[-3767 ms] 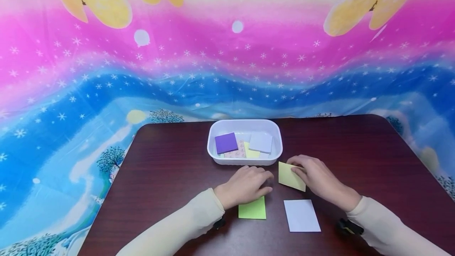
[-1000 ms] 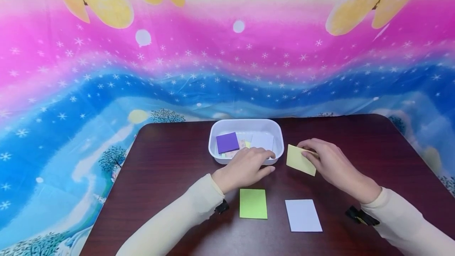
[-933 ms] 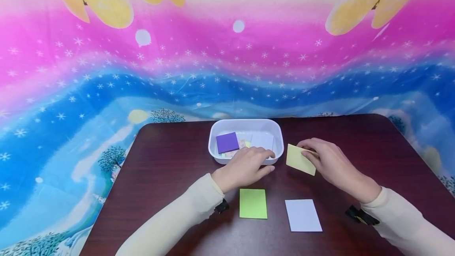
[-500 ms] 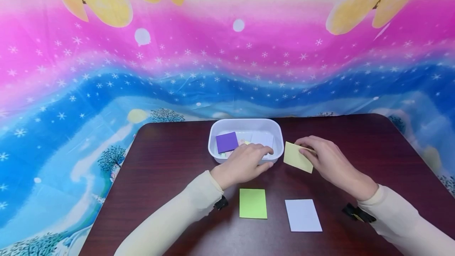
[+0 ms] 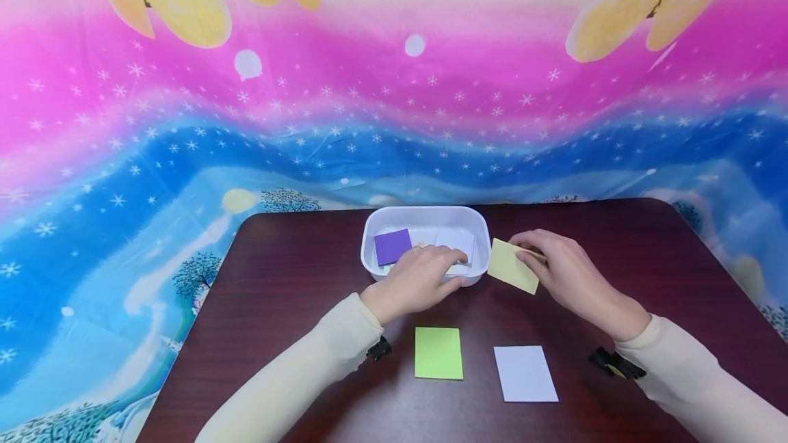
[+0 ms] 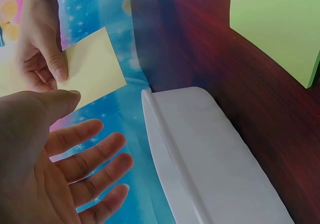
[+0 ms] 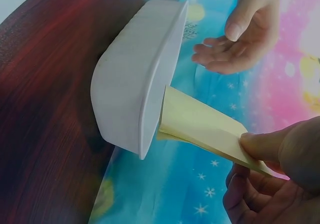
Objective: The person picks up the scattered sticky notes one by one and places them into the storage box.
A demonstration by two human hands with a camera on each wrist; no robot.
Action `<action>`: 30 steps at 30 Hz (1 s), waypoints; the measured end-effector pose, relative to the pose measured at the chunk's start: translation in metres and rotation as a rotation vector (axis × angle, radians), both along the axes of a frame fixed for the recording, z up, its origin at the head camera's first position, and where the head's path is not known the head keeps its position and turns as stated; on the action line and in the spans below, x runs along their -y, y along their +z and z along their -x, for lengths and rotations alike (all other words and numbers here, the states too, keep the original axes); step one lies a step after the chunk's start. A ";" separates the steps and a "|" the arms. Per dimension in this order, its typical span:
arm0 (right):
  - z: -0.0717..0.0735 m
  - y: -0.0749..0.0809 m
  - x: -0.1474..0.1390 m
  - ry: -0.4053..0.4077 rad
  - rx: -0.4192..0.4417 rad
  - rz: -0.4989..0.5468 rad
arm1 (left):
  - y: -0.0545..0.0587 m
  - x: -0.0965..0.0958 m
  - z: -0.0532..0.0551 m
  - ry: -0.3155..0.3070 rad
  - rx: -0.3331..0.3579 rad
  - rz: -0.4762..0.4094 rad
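Observation:
My right hand (image 5: 569, 275) pinches a pale yellow sticky note pad (image 5: 512, 266) between thumb and fingers, just off the right end of a white plastic tub (image 5: 373, 272). In the right wrist view the pad (image 7: 200, 124) looks thin, with slightly parted sheets at its far edge. My left hand (image 5: 418, 279) hovers over the tub's near rim; its fingers (image 6: 100, 151) are loosely spread and hold nothing. Inside the tub lie a purple pad (image 5: 392, 247) and a white pad (image 5: 457, 243), with other pads partly hidden behind my left hand.
On the dark wooden table (image 5: 295, 279), a lime green pad (image 5: 438, 353) lies in front of the tub. A white pad (image 5: 526, 373) lies to its right. A patterned cloth (image 5: 345, 87) hangs behind the table.
Since the earliest frame both hands have risen away from me, the left from above the green pad to the tub. Lately the right hand has brought the yellow pad slightly left, closer to the tub.

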State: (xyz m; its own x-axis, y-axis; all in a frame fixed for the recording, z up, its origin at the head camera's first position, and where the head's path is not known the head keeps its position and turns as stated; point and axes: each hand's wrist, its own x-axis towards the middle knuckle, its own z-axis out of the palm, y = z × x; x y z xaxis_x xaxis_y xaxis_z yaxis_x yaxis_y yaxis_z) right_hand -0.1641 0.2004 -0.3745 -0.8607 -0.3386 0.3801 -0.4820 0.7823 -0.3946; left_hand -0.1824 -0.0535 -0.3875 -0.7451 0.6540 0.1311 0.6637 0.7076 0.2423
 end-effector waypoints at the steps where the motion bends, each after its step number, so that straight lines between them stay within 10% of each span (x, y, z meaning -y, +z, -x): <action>1: 0.001 0.000 0.000 0.001 0.000 0.002 | 0.000 0.000 0.001 0.002 0.003 -0.002; 30: 0.015 0.000 0.017 0.032 0.046 0.067 | 0.004 0.013 0.014 0.035 -0.002 -0.010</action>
State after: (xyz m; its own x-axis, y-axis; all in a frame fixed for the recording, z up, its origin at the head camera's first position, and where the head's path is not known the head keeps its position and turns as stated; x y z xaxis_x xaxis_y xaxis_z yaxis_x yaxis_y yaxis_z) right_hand -0.1792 0.1837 -0.3742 -0.8669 -0.3417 0.3628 -0.4866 0.7377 -0.4680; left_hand -0.1959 -0.0660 -0.3837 -0.7671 0.6264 0.1388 0.6392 0.7277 0.2487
